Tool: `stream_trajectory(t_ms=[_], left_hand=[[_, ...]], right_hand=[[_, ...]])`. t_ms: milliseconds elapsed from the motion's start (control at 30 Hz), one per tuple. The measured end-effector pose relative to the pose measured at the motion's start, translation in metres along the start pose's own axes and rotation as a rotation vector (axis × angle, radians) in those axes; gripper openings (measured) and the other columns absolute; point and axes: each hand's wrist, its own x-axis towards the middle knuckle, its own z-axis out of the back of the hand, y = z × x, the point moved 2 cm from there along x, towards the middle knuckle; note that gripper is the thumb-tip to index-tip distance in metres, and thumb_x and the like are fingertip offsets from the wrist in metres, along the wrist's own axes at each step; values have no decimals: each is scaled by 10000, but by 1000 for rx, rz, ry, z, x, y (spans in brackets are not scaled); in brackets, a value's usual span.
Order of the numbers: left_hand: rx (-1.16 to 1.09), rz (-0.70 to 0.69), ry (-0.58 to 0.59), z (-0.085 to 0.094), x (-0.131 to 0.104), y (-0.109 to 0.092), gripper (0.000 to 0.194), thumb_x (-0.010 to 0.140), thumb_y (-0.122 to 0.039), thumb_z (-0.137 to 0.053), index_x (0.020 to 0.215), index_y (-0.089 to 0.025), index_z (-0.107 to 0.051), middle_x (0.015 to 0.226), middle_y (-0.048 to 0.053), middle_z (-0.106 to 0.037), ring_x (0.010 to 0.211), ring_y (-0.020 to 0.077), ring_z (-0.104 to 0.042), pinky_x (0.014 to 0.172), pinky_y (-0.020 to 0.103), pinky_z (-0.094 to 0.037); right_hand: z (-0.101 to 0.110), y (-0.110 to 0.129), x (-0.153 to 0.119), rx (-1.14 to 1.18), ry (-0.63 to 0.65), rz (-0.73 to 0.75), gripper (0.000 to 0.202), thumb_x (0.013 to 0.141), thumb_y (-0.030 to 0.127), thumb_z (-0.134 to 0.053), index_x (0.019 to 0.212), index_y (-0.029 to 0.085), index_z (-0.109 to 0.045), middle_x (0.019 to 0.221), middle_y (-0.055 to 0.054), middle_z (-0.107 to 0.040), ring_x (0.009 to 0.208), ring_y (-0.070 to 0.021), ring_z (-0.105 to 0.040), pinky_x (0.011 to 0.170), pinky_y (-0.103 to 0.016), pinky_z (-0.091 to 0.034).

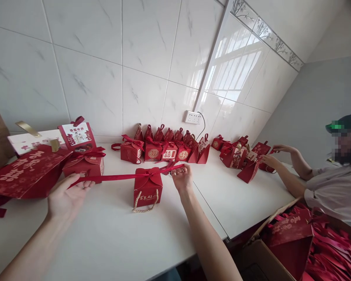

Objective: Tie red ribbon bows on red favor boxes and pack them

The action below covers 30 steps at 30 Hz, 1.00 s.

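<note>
A small red gift box (148,191) with gold lettering and a twisted gold cord handle (144,211) stands upright on the white table (111,234). Across its top runs a red ribbon (114,177), crossed or knotted at the middle of the closed flaps. Left of the box, my left hand (70,193) pinches one end, and that stretch is pulled nearly straight. My right hand (183,177) grips the other end at the right, above the table. Another red box with a bow (89,166) sits just behind my left hand.
Several finished-looking red boxes (163,150) line the wall below a power strip (192,117). Larger red boxes (26,171) crowd the left. At the right, another person's hands (270,158) work beside more boxes. A carton of red ribbons (333,246) stands at the lower right.
</note>
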Motion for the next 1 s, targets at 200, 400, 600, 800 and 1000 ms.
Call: stream_trajectory(t_ms=[200,400,600,800,1000], left_hand=[[-63,-13,-44,-6,-6,-2,144,483,-121,-605,564,-168,-496,668,-18,-542,647,123,-521,637,292,-442],[-73,-10,-72,-3,-4,-2,138,499,-120,-593,578,-167,-490,686,-11,-521,654,123,-502,672,303,-438],[-100,-23,-67,1,0,-2,138,529,-123,-596,623,-173,-508,722,-13,-516,699,130,-498,749,323,-423],[-104,-41,-52,3,2,-3,136,547,-127,-589,618,-191,-493,722,-17,-495,734,147,-496,1003,445,-341],[-137,-60,-72,4,3,-5,132,552,-128,-577,620,-202,-492,782,8,-524,843,181,-550,1099,501,-287]], right_hand=[[3,3,4,3,-4,5,204,668,206,-621,624,213,-422,483,113,-394,422,-53,-403,482,-201,-439],[7,5,8,-13,0,17,194,685,218,-612,636,213,-425,503,107,-426,427,-51,-436,497,-198,-465],[12,8,14,-55,39,45,233,693,247,-640,648,220,-413,504,112,-422,439,-62,-465,520,-219,-491],[13,11,15,-46,33,67,214,704,254,-618,646,222,-415,504,108,-424,436,-63,-455,531,-227,-500],[13,15,14,-14,18,63,211,708,242,-588,628,222,-394,509,103,-420,443,-62,-454,505,-212,-475]])
